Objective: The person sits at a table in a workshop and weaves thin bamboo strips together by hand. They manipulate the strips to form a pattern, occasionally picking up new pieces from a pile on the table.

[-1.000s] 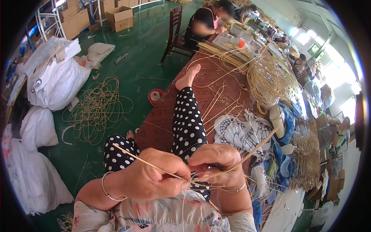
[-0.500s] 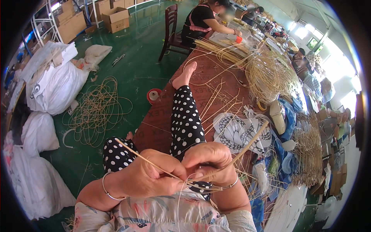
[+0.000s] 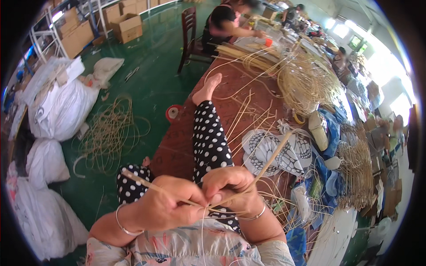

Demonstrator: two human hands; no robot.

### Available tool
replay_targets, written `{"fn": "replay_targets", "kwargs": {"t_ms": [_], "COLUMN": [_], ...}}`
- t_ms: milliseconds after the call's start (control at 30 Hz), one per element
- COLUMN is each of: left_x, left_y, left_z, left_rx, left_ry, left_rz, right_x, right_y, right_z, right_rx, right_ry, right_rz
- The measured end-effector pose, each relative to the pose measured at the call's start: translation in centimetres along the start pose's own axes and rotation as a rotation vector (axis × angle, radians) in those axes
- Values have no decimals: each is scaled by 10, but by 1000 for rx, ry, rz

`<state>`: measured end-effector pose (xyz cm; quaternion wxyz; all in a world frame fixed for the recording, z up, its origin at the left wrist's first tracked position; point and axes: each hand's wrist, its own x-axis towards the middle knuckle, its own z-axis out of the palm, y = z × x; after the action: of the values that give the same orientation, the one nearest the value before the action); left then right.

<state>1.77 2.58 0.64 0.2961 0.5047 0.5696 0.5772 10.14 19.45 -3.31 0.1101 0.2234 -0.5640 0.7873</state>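
In front of my lap both hands meet at a crossing of thin bamboo strips. My left hand (image 3: 171, 205) is closed in a pinch on a bamboo strip (image 3: 143, 181) whose free end sticks out to the upper left. My right hand (image 3: 233, 188) pinches another bamboo strip (image 3: 271, 163), which slants up to the right. Between the fingertips the strips cross, and a white thread (image 3: 203, 237) hangs down from there. Whether the thread is wound round them is hidden by the fingers. More thin strip ends pass below my right hand.
My outstretched leg (image 3: 208, 137) lies on the reddish-brown table (image 3: 177, 142). Loose strips (image 3: 242, 115), white butterfly-patterned cloth (image 3: 262, 153) and a big strip bundle (image 3: 308, 84) lie to the right. A tape roll (image 3: 173, 113) sits by the table's left edge. A co-worker (image 3: 224, 24) sits beyond.
Both hands have shifted slightly left, their fingertips closer together. The left strip has turned to show a broader face. The thread, looped near the fingers before, now hangs straighter.
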Motion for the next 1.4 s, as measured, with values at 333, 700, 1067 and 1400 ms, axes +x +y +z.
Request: {"fn": "replay_targets", "kwargs": {"t_ms": [333, 700, 1067, 1400], "left_x": [15, 46, 69, 42], "left_y": [4, -9, -15, 8], "left_z": [10, 20, 13, -6], "left_rx": [416, 488, 533, 660], "left_ry": [100, 39, 117, 447], "left_rz": [160, 202, 151, 165], "right_x": [-6, -17, -42, -12], "right_y": [35, 48, 21, -79], "right_z": [-9, -34, -77, -46], "right_rx": [465, 664, 569, 393], "right_ry": [-35, 23, 550, -716], "right_rz": [127, 194, -112, -466]}}
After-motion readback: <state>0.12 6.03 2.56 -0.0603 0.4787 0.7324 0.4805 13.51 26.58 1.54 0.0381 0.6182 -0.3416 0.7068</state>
